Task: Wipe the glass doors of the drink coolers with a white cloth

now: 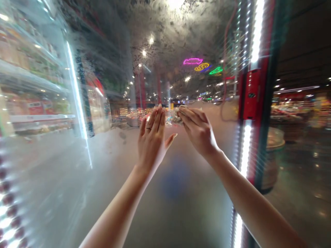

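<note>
A large fogged glass pane [119, 179] fills the middle of the view, misted below and streaked with droplets above. Against it lies my left hand [153, 137], fingers stretched upward, thumb apart, a ring on one finger, nothing held. To its right, my right hand [200, 129] presses a crumpled pale cloth [177, 115] to the glass, fingers bent over it. Part of the cloth is hidden beneath the fingers. The two hands are close together at about the same height, not touching.
A red upright frame [252, 93] with bright light strips runs along the glass's right side. Lit shelves with blurred goods [38, 106] show at left. Beyond the frame at right stands a round, barrel-like container [271, 162] on a dark shiny floor. Coloured neon shapes [201, 66] glow above.
</note>
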`<move>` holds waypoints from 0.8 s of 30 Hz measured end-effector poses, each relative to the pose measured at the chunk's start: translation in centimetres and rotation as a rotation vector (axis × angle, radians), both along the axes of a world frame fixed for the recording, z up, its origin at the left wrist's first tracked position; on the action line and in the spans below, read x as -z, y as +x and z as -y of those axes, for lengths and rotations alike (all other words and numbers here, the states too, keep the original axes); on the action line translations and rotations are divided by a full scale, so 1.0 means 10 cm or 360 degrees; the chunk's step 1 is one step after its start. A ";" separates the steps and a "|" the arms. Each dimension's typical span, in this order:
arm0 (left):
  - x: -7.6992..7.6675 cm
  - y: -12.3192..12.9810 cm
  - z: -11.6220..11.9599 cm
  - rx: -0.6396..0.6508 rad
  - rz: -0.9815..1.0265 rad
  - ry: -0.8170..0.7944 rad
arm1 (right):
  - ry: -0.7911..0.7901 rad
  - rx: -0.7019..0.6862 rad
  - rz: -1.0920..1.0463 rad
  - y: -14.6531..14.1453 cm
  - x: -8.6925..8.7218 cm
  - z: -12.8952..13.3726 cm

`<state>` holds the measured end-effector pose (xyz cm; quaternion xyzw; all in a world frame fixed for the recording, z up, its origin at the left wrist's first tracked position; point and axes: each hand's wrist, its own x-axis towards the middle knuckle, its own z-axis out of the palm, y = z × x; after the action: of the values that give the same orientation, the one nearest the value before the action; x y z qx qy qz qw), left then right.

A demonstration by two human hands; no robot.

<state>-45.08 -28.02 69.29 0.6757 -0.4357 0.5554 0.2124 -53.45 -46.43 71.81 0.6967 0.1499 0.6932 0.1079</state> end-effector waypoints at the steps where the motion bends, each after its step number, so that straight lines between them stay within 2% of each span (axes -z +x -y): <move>1: 0.00 -0.01 0.01 0.0009 -0.0004 0.0007 | 0.0042 0.0012 0.0049 -0.02 -0.03 0.06; 6: 0.00 -0.07 0.11 0.0078 -0.0015 -0.0014 | 0.0137 0.0002 0.0100 0.00 -0.20 0.14; 10: 0.01 -0.11 0.19 0.0111 -0.0033 0.0004 | 0.0085 -0.0043 -0.0099 -0.03 -0.05 0.12; 13: 0.00 -0.11 0.24 0.0119 -0.0027 0.0030 | 0.0060 -0.0004 -0.0110 -0.15 0.07 0.27; 17: -0.01 -0.09 0.31 0.0147 -0.0011 0.0053 | 0.0228 0.0046 0.0067 -0.24 -0.02 0.50; 20: 0.00 -0.08 0.35 0.0163 0.0006 0.0040 | 0.0279 0.0051 0.0063 -0.21 -0.10 0.51; 24: 0.02 -0.07 0.35 0.0180 0.0042 0.0008 | 0.0203 0.0055 -0.0053 -0.20 0.02 0.43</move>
<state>-45.80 -31.53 69.12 0.6433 -0.4772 0.5502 0.2360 -55.48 -50.77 71.61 0.7161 0.0951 0.6876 0.0729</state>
